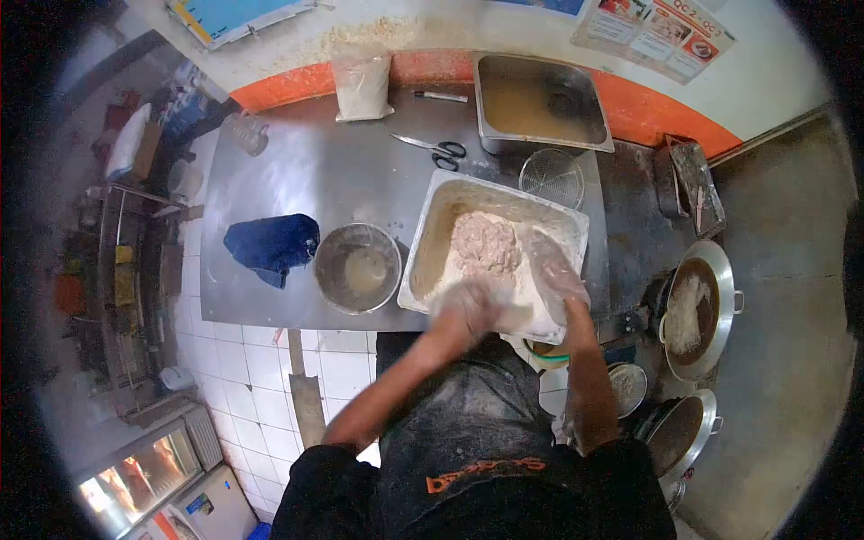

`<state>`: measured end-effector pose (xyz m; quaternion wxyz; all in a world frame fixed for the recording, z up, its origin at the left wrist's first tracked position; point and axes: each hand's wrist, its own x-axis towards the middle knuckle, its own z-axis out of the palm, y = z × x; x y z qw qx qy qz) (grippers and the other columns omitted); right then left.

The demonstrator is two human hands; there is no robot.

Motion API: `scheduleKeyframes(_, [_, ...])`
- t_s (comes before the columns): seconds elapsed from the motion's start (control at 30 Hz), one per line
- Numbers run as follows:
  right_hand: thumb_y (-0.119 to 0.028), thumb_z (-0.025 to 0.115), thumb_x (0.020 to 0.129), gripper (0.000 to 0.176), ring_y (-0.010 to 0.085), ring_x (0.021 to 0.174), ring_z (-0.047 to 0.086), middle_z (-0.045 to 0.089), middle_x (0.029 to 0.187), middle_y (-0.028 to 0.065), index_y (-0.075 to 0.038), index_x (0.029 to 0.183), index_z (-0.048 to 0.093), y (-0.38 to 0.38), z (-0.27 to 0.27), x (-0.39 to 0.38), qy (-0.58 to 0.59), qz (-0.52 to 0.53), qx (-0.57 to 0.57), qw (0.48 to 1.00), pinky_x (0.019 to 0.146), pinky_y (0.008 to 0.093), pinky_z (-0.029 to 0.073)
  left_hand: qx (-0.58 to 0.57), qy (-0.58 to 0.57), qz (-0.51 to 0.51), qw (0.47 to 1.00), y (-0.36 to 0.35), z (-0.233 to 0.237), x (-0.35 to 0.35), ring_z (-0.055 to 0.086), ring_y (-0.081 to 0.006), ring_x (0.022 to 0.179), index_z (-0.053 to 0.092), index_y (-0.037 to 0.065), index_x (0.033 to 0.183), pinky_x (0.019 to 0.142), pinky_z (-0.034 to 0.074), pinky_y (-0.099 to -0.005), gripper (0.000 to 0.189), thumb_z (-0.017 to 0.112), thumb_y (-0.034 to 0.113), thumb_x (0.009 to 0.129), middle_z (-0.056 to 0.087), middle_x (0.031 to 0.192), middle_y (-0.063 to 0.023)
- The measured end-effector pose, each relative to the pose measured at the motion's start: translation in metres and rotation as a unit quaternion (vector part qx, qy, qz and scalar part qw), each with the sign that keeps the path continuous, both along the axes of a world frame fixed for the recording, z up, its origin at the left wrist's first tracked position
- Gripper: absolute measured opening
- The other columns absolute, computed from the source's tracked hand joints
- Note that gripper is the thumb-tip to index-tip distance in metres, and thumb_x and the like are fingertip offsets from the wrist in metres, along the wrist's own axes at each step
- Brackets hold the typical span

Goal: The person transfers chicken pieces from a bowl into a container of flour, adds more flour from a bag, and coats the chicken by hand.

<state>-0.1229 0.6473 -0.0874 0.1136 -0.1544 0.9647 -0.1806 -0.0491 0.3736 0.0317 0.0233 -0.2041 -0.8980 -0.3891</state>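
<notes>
A rectangular metal tub (419,261) holds white flour and a lumpy pinkish mound (484,243) that looks like coated meat. My left hand (470,309), in a clear glove, is over the tub's near edge, smeared by motion, so its fingers cannot be made out. Along the tub's right side, my right hand (551,265), also gloved and dusted with flour, rests in the flour beside the mound with its fingers stretched out. Left of the tub stands a round metal bowl (335,270) with cloudy liquid in it.
A blue cloth (270,243) lies left of the bowl. Black-handled scissors (432,148), a marker (441,96) and a bag of white powder (362,85) are behind. A deep pan of liquid (540,99) and a wire strainer (552,180) stand back right. Two large pans (697,306) are at right.
</notes>
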Motion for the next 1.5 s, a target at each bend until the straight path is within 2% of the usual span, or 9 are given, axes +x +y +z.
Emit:
scheduleKeyframes(0.2, [-0.024, 0.047, 0.100, 0.066, 0.0427, 0.138, 0.047, 0.045, 0.149, 0.0278, 0.002, 0.158, 0.026, -0.005, -0.023, -0.019, -0.184, -0.009, 0.117, 0.976, 0.117, 0.0452, 0.038, 0.004, 0.004, -0.091, 0.996, -0.051, -0.027, -0.084, 0.070, -0.0332, 0.085, 0.070, -0.001, 0.096, 0.079, 0.057, -0.0443, 0.025, 0.058, 0.021, 0.092, 0.072, 0.095, -0.0179])
scheduleKeyframes(0.3, [-0.028, 0.049, 0.100, 0.062, 0.0456, 0.126, 0.056, 0.052, 0.140, 0.0299, 0.001, 0.153, 0.036, 0.050, -0.210, 0.021, 0.028, 0.106, -0.102, 0.989, 0.111, 0.0482, 0.044, -0.105, -0.101, -0.142, 0.979, -0.058, -0.098, -0.084, 0.072, -0.0344, 0.097, 0.074, 0.000, 0.100, 0.086, 0.057, -0.0455, 0.028, 0.054, 0.019, 0.093, 0.073, 0.106, -0.0218])
scheduleKeyframes(0.4, [-0.030, 0.046, 0.101, 0.053, 0.0482, 0.122, 0.059, 0.054, 0.139, 0.0312, 0.000, 0.144, 0.048, -0.004, -0.087, 0.045, -0.193, 0.051, 0.073, 0.977, 0.107, 0.0514, 0.046, -0.295, -0.194, -0.211, 0.911, -0.035, -0.033, -0.083, 0.072, -0.0361, 0.103, 0.075, 0.001, 0.104, 0.092, 0.055, -0.0486, 0.031, 0.053, 0.020, 0.092, 0.072, 0.112, -0.0248])
scheduleKeyframes(0.5, [-0.033, 0.046, 0.102, 0.047, 0.0470, 0.113, 0.062, 0.060, 0.129, 0.0295, 0.000, 0.134, 0.056, -0.038, -0.036, 0.053, -0.274, -0.100, 0.098, 0.952, 0.102, 0.0515, 0.049, -0.283, -0.123, -0.215, 0.927, -0.027, -0.283, -0.042, 0.073, -0.0377, 0.099, 0.076, 0.001, 0.102, 0.090, 0.055, -0.0507, 0.032, 0.053, 0.021, 0.092, 0.074, 0.108, -0.0248])
scheduleKeyframes(0.7, [-0.045, 0.047, 0.103, 0.055, 0.0463, 0.118, 0.062, 0.065, 0.121, 0.0309, 0.001, 0.132, 0.058, -0.023, -0.140, 0.091, -0.277, -0.040, -0.031, 0.960, 0.102, 0.0517, 0.047, -0.101, -0.198, -0.138, 0.965, -0.040, -0.016, -0.062, 0.073, -0.0398, 0.092, 0.076, -0.002, 0.096, 0.083, 0.055, -0.0494, 0.033, 0.053, 0.022, 0.093, 0.073, 0.101, -0.0262])
scheduleKeyframes(0.97, [-0.045, 0.047, 0.103, 0.056, 0.0476, 0.121, 0.060, 0.063, 0.124, 0.0321, 0.000, 0.133, 0.057, -0.018, -0.100, 0.105, -0.279, -0.207, -0.219, 0.912, 0.104, 0.0530, 0.046, 0.219, -0.636, 0.077, 0.736, -0.031, -0.031, -0.066, 0.067, -0.0189, 0.079, 0.071, 0.001, 0.117, 0.067, 0.056, -0.0375, 0.042, 0.060, 0.040, 0.104, 0.071, 0.091, -0.0054])
scheduleKeyframes(1.13, [-0.045, 0.047, 0.103, 0.056, 0.0485, 0.122, 0.059, 0.062, 0.126, 0.0329, 0.000, 0.134, 0.057, 0.005, -0.041, 0.101, -0.167, -0.212, -0.151, 0.951, 0.105, 0.0538, 0.045, 0.242, -0.239, -0.094, 0.936, -0.066, -0.082, -0.063, 0.068, -0.0231, 0.075, 0.067, 0.002, 0.120, 0.064, 0.056, -0.0405, 0.033, 0.060, 0.030, 0.103, 0.071, 0.092, -0.0116])
scheduleKeyframes(1.2, [-0.045, 0.047, 0.103, 0.056, 0.0488, 0.123, 0.058, 0.062, 0.127, 0.0333, 0.000, 0.134, 0.057, -0.006, -0.043, 0.092, -0.130, -0.227, -0.062, 0.963, 0.106, 0.0541, 0.044, -0.420, 0.056, -0.280, 0.862, -0.051, -0.109, -0.057, 0.071, -0.0297, 0.087, 0.069, 0.004, 0.121, 0.071, 0.057, -0.0404, 0.029, 0.056, 0.016, 0.099, 0.072, 0.101, -0.0169])
scheduleKeyframes(1.5, [-0.034, 0.045, 0.105, 0.051, 0.0392, 0.132, 0.054, 0.052, 0.145, 0.0288, -0.001, 0.145, 0.050, -0.048, -0.122, 0.108, -0.320, -0.079, 0.000, 0.944, 0.113, 0.0467, 0.040, -0.145, -0.373, -0.214, 0.891, -0.020, -0.153, -0.031, 0.068, -0.0395, 0.111, 0.072, 0.000, 0.115, 0.092, 0.052, -0.0476, 0.040, 0.056, 0.030, 0.095, 0.070, 0.119, -0.0244])
